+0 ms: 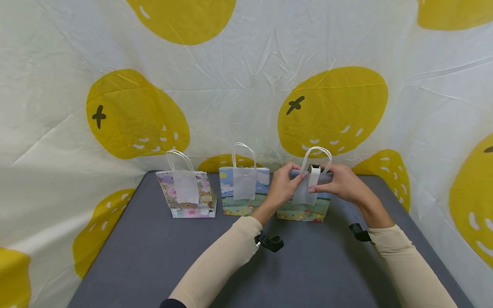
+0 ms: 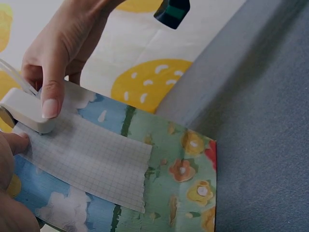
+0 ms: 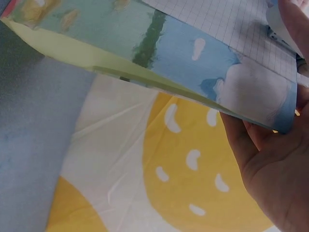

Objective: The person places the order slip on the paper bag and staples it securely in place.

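At the right of the row in the head view stands a paper gift bag (image 1: pixel 302 215) with a painted sky and flower print and a white looped handle (image 1: pixel 319 149). A piece of grid paper (image 2: pixel 101 159) lies flat against its front, up to the top edge. My right hand (image 1: pixel 348 182) grips a small white stapler (image 1: pixel 314 176) set over that edge, its thumb on the stapler's front side. My left hand (image 1: pixel 284 186) pinches the bag's top edge and the paper just left of the stapler. The right fingers behind the bag are partly hidden.
A matching gift bag (image 1: pixel 262 188) with white paper (image 1: pixel 244 186) on its front stands in the middle. To its left is a pink patterned bag (image 1: pixel 209 201), also with white paper. All stand along the back of the grey table (image 1: pixel 154 265), before a lemon-print cloth (image 1: pixel 246 107).
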The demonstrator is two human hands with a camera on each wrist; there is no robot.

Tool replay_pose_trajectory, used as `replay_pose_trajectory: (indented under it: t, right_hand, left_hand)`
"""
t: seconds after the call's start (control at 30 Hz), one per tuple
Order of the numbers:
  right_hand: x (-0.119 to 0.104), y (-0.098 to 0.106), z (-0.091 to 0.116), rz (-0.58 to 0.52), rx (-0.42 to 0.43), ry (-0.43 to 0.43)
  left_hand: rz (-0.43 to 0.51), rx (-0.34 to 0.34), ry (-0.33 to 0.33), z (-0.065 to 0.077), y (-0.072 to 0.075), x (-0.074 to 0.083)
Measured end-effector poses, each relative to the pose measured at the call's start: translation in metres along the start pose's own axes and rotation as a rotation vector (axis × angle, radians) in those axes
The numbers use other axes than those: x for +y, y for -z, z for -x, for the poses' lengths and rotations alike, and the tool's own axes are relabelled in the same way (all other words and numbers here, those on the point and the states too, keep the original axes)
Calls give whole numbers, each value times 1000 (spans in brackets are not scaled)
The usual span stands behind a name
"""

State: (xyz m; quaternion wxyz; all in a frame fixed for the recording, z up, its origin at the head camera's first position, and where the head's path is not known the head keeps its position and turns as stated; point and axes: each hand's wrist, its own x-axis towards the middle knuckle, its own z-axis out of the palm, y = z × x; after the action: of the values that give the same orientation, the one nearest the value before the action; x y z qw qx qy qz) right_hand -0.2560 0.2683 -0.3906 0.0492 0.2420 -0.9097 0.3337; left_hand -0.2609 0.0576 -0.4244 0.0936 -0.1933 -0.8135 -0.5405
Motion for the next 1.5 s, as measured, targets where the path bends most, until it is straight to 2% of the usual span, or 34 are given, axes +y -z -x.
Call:
replay_pose_trajectory:
  t: [0.47, 1.5]
  right_hand:
    - [2, -7, 2, 52, 69, 5]
    - [-3, -9, 1, 71, 82, -90]
  left_hand:
    - [-17, -1, -4, 1, 0, 1]
    - [-28, 9, -1, 0, 0, 0]
